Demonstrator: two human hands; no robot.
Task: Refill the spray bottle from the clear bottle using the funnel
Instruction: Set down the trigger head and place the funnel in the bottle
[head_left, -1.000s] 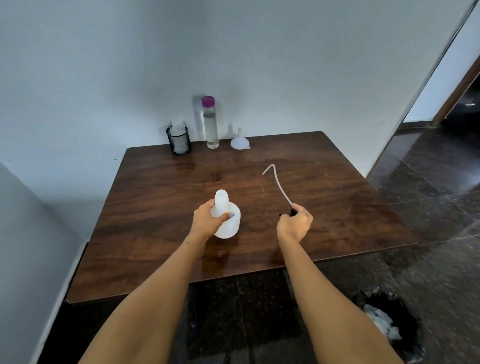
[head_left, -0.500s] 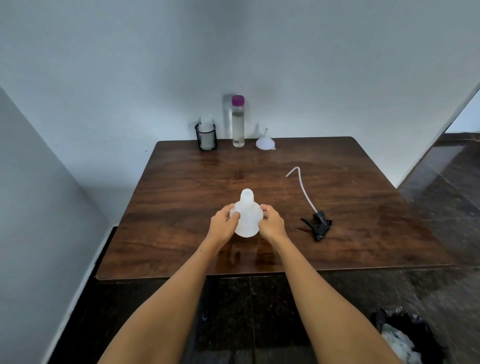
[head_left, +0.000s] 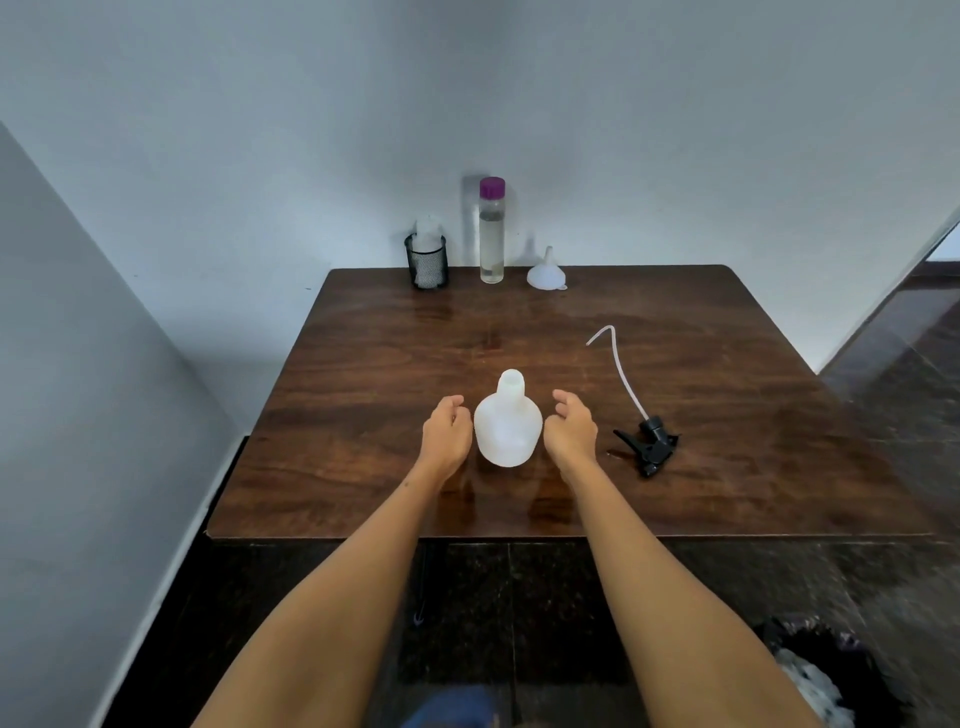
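The white spray bottle (head_left: 507, 428) stands upright and uncapped in the middle of the wooden table (head_left: 363, 395). My left hand (head_left: 445, 431) hovers just left of it and my right hand (head_left: 571, 431) just right of it, both with relaxed fingers and holding nothing. The black spray head with its white tube (head_left: 649, 444) lies on the table to the right. At the back edge stand the clear bottle with a purple cap (head_left: 491, 231) and the white funnel (head_left: 545, 270), mouth down.
A black mesh cup (head_left: 427, 262) holding something white stands left of the clear bottle, by the wall. A dark bin with white contents (head_left: 815, 675) sits on the floor at the lower right. A doorway opens on the right.
My right hand laid the spray head on the table and came to the bottle. Both hands held the bottle half a second ago and have now drawn away from its sides.
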